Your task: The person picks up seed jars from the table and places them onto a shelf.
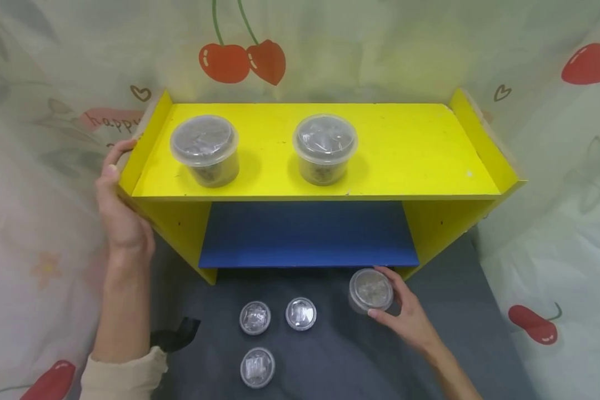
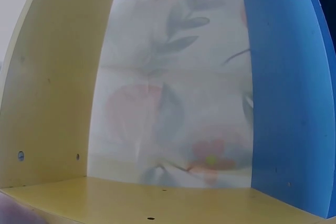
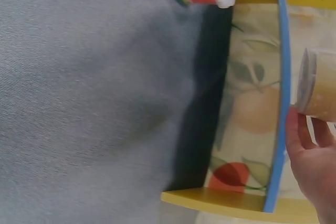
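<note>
In the head view my left hand (image 1: 122, 216) grips the left side panel of a yellow shelf unit (image 1: 405, 150); some of its fingers are hidden. My right hand (image 1: 405, 314) holds a round clear plastic tub with a lid (image 1: 371, 290), thumb on the near side and fingers at the far side. The tub is in front of the blue lower shelf (image 1: 310, 233), near its right end. The right wrist view shows the same tub (image 3: 323, 85) at the fingertips, beside the blue board (image 3: 283, 77). Its contents look pale and are unclear.
Two larger lidded tubs, one at left (image 1: 205, 150) and one at centre (image 1: 325, 149), stand on the yellow top. Three small lidded cups (image 1: 257, 368) stand on the dark grey surface (image 1: 340, 355). A printed curtain (image 1: 380, 50) hangs behind and on both sides.
</note>
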A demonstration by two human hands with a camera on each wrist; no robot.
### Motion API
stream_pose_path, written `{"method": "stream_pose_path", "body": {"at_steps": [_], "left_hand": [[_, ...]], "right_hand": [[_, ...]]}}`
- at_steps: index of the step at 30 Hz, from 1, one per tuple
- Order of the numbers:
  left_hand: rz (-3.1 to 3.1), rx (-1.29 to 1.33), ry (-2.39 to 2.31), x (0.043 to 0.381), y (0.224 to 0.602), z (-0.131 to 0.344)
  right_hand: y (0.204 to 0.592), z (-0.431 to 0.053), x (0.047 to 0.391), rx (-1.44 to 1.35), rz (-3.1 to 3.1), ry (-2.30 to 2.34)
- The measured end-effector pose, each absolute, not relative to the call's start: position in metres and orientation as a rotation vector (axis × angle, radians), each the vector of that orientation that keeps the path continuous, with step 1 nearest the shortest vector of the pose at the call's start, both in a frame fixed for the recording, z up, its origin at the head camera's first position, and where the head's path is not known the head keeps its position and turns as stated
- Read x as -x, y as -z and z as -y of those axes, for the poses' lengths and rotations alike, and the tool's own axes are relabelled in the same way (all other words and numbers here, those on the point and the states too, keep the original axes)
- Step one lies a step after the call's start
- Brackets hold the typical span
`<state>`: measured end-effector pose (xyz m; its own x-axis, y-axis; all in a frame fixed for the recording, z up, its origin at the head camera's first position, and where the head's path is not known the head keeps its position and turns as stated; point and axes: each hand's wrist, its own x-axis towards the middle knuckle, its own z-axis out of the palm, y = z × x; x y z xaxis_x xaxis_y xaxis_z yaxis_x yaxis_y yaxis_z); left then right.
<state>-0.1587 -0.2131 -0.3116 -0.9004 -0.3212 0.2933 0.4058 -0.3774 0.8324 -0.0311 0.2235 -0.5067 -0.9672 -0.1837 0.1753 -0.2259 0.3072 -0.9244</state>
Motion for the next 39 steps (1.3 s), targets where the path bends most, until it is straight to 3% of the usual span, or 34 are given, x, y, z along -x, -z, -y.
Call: {"method": "stream_pose_path", "body": {"at_steps": [20, 39], "left_hand": [[1.381, 0.136, 2.315, 0.157, 0.313, 0.214], [1.361, 0.131, 2.333, 0.159, 0.312, 0.213]], "right_hand": [[0.441, -0.227, 0.037, -0.698, 2.212, -1.813], [0.384, -0.231, 0.043, -0.790, 2.083, -1.787]]}}
